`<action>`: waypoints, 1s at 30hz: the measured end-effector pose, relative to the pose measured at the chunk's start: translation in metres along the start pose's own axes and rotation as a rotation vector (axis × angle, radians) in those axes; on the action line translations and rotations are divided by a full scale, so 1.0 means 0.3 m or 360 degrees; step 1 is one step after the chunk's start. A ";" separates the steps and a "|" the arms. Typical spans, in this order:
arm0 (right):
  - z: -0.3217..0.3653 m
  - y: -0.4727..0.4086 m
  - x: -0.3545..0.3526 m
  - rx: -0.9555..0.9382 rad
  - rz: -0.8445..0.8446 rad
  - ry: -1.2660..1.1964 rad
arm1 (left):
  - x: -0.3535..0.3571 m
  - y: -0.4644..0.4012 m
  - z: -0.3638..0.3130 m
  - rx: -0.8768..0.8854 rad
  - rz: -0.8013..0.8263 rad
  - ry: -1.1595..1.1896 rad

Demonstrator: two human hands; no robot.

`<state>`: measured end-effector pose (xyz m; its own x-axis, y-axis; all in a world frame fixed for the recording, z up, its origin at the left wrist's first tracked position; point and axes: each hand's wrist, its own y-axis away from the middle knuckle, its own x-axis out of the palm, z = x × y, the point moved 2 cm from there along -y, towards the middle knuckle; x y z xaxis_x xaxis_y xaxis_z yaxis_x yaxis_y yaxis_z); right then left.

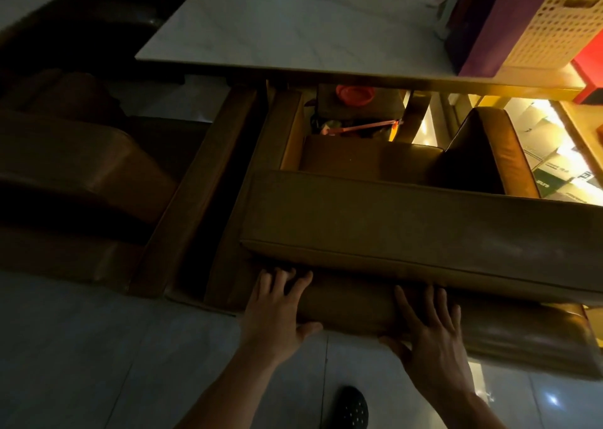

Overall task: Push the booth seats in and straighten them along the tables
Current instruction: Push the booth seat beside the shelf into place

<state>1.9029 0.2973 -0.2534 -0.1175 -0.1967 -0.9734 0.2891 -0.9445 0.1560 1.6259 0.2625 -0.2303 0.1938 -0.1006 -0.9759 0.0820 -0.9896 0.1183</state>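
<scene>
Head view, dim light. Your left hand [277, 308] and right hand [430, 334] both lie flat and spread, fingers wide, against the lower rear panel of the brown leather booth seat [408, 220], grasping nothing; the thumbs hook under the panel's bottom edge. The seat's padded backrest top runs just above your fingertips. The seat faces the white marble tabletop [293, 27]: its cushion sits partly beneath the tabletop's near edge, and its right armrest [496, 145] stands just short of that edge. The backrest line is slightly skewed to the tabletop's near edge.

To the left of the seat, a narrow dark gap separates it from a neighbouring booth seat [81, 174], whose armrest runs nearly parallel. Open tiled floor [98, 347] lies behind the seat, on your side; your dark perforated shoe [350, 409] stands on it between your forearms.

Under the tabletop, beyond the seat cushion, a dark box-like object carries a red lid [355, 93]; the rest of what is there is too dim to tell. On the tabletop's far right corner stand a purple box [489, 21] and, touching it, a white perforated basket [554, 27]; the basket's contents are unclear. A red object [592, 63] sits just right of the basket. Flattened cartons [554, 154] lie on the brightly lit floor right of the seat.
</scene>
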 end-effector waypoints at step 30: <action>0.049 -0.024 -0.090 0.0151 0.0337 0.0022 | -0.062 -0.057 -0.016 -0.0035 0.0411 -0.0051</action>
<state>1.8900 0.3055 -0.2257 -0.0504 -0.3904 -0.9193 0.2150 -0.9031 0.3717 1.6255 0.2817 -0.2132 0.1801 -0.3529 -0.9182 0.0554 -0.9283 0.3677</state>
